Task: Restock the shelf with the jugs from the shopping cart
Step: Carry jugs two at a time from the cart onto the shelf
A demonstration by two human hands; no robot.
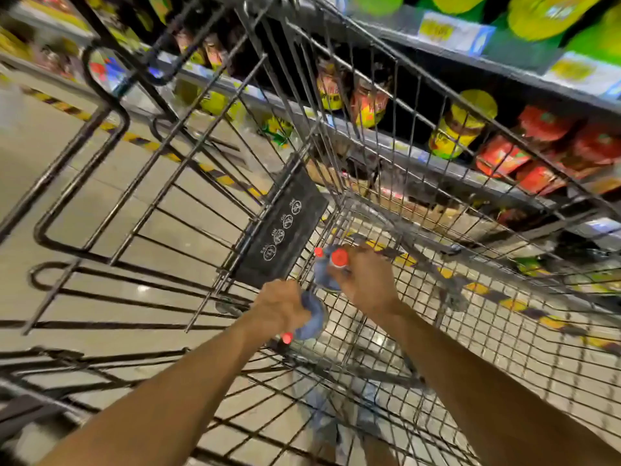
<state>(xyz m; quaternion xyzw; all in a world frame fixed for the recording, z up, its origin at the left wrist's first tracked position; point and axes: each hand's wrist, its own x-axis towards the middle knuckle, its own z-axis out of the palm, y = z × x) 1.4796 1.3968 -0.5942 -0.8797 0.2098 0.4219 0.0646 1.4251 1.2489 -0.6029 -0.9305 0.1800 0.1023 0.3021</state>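
One cart [285,223]. Three red caps [339,257] show in it, so apparently three jugs [314,319] [324,277] [318,252]. Two grips: left grip [279,307], right grip [366,280]. Shelf goods [463,126] blur past counting.

One head-worn wide-angle camera looked forward and down, close above a grey wire shopping cart [396,62], its tilted frame catching stocked grey metal shelves [521,67] upper right.

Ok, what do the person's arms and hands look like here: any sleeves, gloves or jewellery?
The left arm and right arm are bare to the frame edge: no sleeves. The left hand and right hand show no gloves or watch. Blur could hide small rings.
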